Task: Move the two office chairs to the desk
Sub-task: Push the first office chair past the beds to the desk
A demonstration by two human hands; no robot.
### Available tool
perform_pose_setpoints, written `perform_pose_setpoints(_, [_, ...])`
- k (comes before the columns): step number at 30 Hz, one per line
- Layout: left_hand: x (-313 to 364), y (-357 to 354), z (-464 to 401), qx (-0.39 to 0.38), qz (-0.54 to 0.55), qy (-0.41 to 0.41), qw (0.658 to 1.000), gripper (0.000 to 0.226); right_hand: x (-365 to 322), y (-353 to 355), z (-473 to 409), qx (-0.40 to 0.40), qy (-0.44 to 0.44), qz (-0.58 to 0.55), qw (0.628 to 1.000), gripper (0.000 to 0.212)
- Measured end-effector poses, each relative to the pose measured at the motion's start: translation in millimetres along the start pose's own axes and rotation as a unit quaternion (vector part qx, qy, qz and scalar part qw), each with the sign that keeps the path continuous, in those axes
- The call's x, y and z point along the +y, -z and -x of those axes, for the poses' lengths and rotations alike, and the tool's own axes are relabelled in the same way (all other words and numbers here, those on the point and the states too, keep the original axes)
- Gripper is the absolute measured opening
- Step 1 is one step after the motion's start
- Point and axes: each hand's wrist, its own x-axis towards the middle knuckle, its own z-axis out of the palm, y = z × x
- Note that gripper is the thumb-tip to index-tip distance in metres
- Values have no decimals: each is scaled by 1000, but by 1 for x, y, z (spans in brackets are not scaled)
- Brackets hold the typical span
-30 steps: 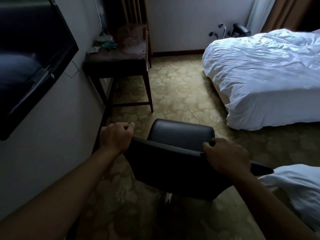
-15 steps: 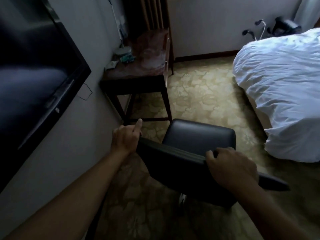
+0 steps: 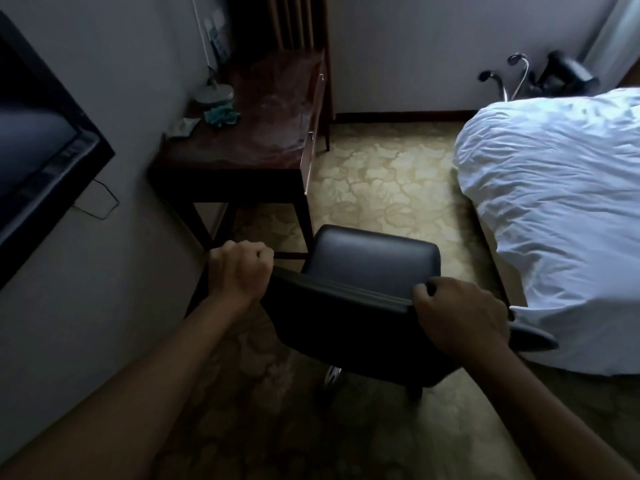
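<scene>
A black padded office chair (image 3: 374, 261) stands on the carpet in front of me, its seat facing away toward a dark wooden desk (image 3: 239, 157) against the left wall. My left hand (image 3: 239, 268) grips the left end of the chair's backrest top edge. My right hand (image 3: 460, 313) grips the same edge toward its right end, fingers curled over it. The chair's front sits just short of the desk's near right leg. A second office chair (image 3: 561, 76) lies tipped over behind the bed at the far right, castors up.
A bed with a white duvet (image 3: 554, 202) fills the right side, close to the chair. A wall-mounted black TV (image 3: 41, 150) juts out on the left. The desk holds a small dish, crumpled paper and clear plastic. Patterned carpet (image 3: 381, 181) lies between desk and bed.
The chair has rolled forward toward the desk with both hands on the backrest. My left index finger, raised half a second ago, is curled back down. The desk looks nearer.
</scene>
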Motion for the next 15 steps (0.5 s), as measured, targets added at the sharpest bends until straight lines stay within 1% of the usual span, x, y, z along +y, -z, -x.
perform_pose_setpoints(3, [33,-8,-21,-3,-22,2,1000,55,26,5,-50,-9,6,3,1000,40])
perform_pose_setpoints(8, [79,-22,-46,-14,-43,45,998,57,63,12,-126,3,27,-3,1000,38])
perform_pose_setpoints(12, [122,-33,-69,-5,-31,70,997,58,92,18,-177,15,50,-15,999,36])
perform_pose_setpoints(15, [148,-41,-76,7,-20,89,996,56,112,22,-207,35,84,-48,995,35])
